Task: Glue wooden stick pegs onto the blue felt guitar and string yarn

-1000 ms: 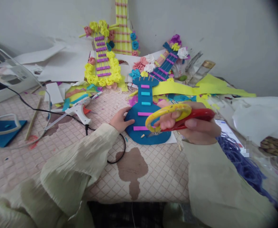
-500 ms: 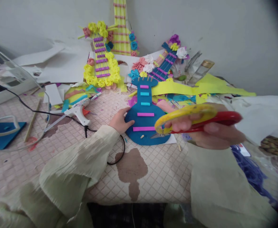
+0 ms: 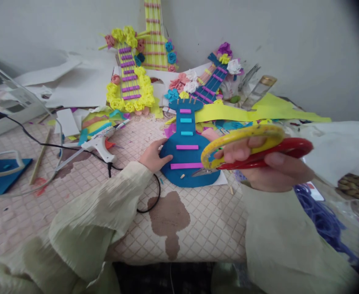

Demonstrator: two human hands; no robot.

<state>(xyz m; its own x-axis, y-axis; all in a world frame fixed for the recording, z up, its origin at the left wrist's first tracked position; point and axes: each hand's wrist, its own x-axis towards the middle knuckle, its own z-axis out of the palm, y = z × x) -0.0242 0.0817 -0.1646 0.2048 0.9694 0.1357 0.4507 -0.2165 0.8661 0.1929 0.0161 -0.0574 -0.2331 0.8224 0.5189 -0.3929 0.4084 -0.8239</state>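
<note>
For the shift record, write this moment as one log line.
left hand: on blue guitar cutout | right hand: holding scissors over cutout | glue gun: on table

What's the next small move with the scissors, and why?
I'd probably ease the scissors slightly left, toward the small pale piece on the blue guitar-shaped cutout. The right hand has them, with the blades aimed leftward just short of that piece, while the left hand rests at the cutout's left edge, away from the tips.

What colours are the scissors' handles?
The scissors have one yellow handle and one red, seen best in the head view.
</note>
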